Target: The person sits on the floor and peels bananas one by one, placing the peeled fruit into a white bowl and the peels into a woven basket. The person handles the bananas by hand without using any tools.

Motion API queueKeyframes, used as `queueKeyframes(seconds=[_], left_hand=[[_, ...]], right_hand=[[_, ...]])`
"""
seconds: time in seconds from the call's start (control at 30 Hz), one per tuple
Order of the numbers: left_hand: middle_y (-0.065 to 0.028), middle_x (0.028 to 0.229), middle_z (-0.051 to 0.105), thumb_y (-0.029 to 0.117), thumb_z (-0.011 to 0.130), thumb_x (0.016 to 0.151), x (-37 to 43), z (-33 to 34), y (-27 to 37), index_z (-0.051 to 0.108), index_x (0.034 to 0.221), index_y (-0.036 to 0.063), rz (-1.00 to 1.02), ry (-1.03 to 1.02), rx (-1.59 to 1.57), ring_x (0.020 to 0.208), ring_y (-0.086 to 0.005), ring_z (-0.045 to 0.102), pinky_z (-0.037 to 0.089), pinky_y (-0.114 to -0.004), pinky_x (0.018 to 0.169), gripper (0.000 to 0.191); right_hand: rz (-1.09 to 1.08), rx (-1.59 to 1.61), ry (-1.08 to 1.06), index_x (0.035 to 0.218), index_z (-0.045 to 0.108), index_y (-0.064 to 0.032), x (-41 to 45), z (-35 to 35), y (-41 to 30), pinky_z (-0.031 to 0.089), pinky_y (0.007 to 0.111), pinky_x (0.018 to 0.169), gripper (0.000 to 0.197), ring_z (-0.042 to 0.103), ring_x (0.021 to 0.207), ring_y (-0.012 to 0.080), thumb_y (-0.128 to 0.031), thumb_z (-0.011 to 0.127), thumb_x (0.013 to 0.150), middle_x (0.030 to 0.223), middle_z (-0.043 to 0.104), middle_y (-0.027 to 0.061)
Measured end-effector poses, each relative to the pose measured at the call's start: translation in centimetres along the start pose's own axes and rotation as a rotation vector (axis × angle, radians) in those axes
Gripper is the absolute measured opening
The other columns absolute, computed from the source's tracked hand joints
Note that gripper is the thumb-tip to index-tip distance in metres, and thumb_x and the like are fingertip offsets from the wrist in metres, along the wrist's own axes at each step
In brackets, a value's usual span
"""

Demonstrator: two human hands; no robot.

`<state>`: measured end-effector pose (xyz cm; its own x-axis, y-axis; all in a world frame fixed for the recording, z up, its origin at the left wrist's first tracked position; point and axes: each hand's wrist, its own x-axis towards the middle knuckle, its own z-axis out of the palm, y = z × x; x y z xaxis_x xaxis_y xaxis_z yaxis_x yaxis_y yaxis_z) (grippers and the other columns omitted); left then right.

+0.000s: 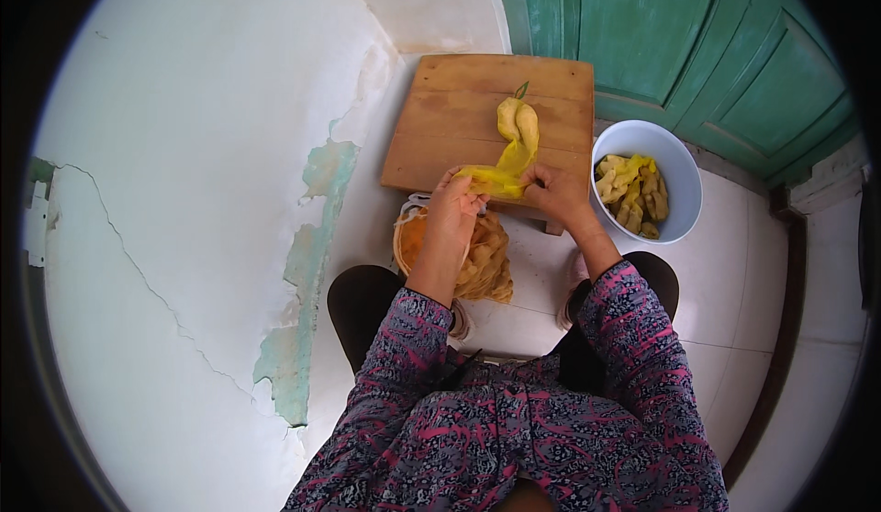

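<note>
A yellow mesh net (pixel 513 161) stretches between my two hands at the near edge of a small wooden table (pixel 447 120). My left hand (pixel 458 202) pinches one end of the net. At its right side, my right hand (pixel 559 194) grips the mesh between thumb and fingers. Farther up, the same net runs over pale tan, knobby pieces (pixel 517 120) that look like ginger, lying on the tabletop. A small green tie or leaf (pixel 521 90) sticks out at their far end.
A pale blue bucket (pixel 681 188) on the right holds several similar pieces with yellow mesh. Below my left hand stands an orange-lined container (pixel 410 237) beside a crumpled tan bag or netting (pixel 490 261). A peeling wall (pixel 206 168) is at left, green panelled doors (pixel 647 23) behind.
</note>
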<state>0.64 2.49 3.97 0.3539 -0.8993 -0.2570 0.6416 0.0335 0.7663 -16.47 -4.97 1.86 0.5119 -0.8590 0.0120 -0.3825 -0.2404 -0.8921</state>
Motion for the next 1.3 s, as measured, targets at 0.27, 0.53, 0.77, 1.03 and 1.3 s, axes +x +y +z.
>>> queueKeyframes(seconds=[0.27, 0.53, 0.77, 1.03, 1.3], left_hand=[[-0.0016, 0.075, 0.055, 0.007, 0.061, 0.078, 0.4, 0.2, -2.6, 0.053, 0.082, 0.0039, 0.234, -0.021, 0.661, 0.065, -0.0091, 0.051, 0.043, -0.024, 0.057, 0.01], [-0.0003, 0.07, 0.056, 0.008, 0.062, 0.08, -0.5, -1.2, 3.4, 0.057, 0.082, 0.0025, 0.214, -0.197, 0.864, 0.064, -0.006, 0.051, 0.043, -0.022, 0.056, 0.007], [-0.0044, 0.074, 0.062, 0.008, 0.054, 0.085, -2.8, -11.9, 7.3, 0.06, 0.089, 0.0019, 0.031, 0.131, 1.103, 0.064, -0.0094, 0.058, 0.047, -0.022, 0.059, 0.009], [-0.0154, 0.081, 0.064, 0.012, 0.059, 0.076, -2.0, -18.9, -3.1, 0.063, 0.089, 0.007, 0.254, -0.158, 1.981, 0.073, -0.0303, 0.063, 0.05, -0.038, 0.066, 0.015], [-0.0157, 0.084, 0.066, 0.018, 0.058, 0.075, -4.1, -14.7, 0.4, 0.063, 0.09, 0.0066, -0.235, -0.358, 2.321, 0.082, -0.0306, 0.065, 0.051, -0.043, 0.071, 0.019]], right_hand=[[-0.136, 0.041, -0.071, 0.102, 0.059, -0.0045, -1.4, 0.0, -3.5, 0.047, 0.031, 0.073, 0.035, 0.06, 0.085, 0.0216, -0.025, 0.067, 0.074, 0.093, 0.062, 0.0115], [-0.086, 0.181, -0.094, 0.107, 0.06, -0.0038, 0.3, 0.2, -0.1, 0.046, 0.026, 0.076, 0.031, 0.058, 0.089, 0.0158, -0.014, 0.062, 0.078, 0.098, 0.062, 0.0082], [-0.014, 0.633, -0.07, 0.121, 0.052, -0.0037, 0.3, 0.0, -1.2, 0.04, 0.028, 0.091, 0.036, 0.054, 0.103, 0.0137, -0.008, 0.052, 0.084, 0.109, 0.059, 0.0035], [0.082, 0.78, 0.048, 0.114, 0.057, -0.0051, 0.6, -0.5, -0.3, 0.042, 0.024, 0.081, 0.028, 0.058, 0.092, 0.0102, -0.015, 0.053, 0.087, 0.104, 0.062, 0.0028], [0.147, 0.796, 0.075, 0.106, 0.06, -0.0048, 0.5, -0.9, -0.5, 0.044, 0.023, 0.074, 0.023, 0.06, 0.084, 0.0098, -0.014, 0.056, 0.086, 0.096, 0.063, 0.0017]])
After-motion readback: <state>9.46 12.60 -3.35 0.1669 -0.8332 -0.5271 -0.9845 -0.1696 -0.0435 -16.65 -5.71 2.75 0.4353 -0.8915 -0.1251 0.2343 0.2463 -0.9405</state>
